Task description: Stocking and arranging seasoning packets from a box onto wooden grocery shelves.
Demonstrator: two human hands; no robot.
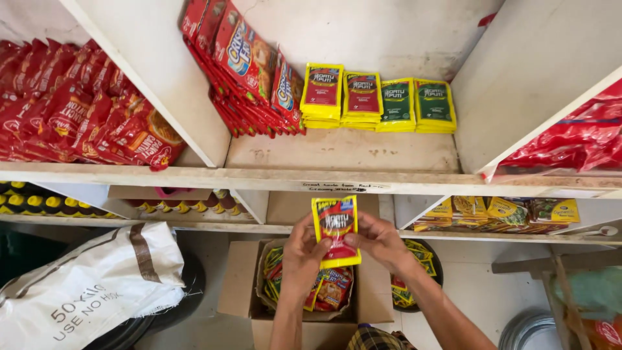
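Sachets in hand: a thin stack of red-and-yellow sachets [336, 230], held upright just below the front edge of the shelf [343, 152] and above the open cardboard box [240, 279].
Left hand: the left hand [301, 256] has thumb and fingers pinched shut on the stack's left edge.
Right hand: the right hand [382, 243] is clamped on the right edge, thumb on the front.
On the shelf: yellow sachet piles [342, 97] beside green-faced piles [418, 104], and leaning red packets [249, 71] to their left.
Below: more sachets loose in the box; a white sack [97, 285] off to the left.
Risk: the stack looks thin and slick, so a loose pinch could fan it and drop sachets back into the box.
Risk: the red packets lean, so I'd judge a nudge could tip them onto the yellow piles.
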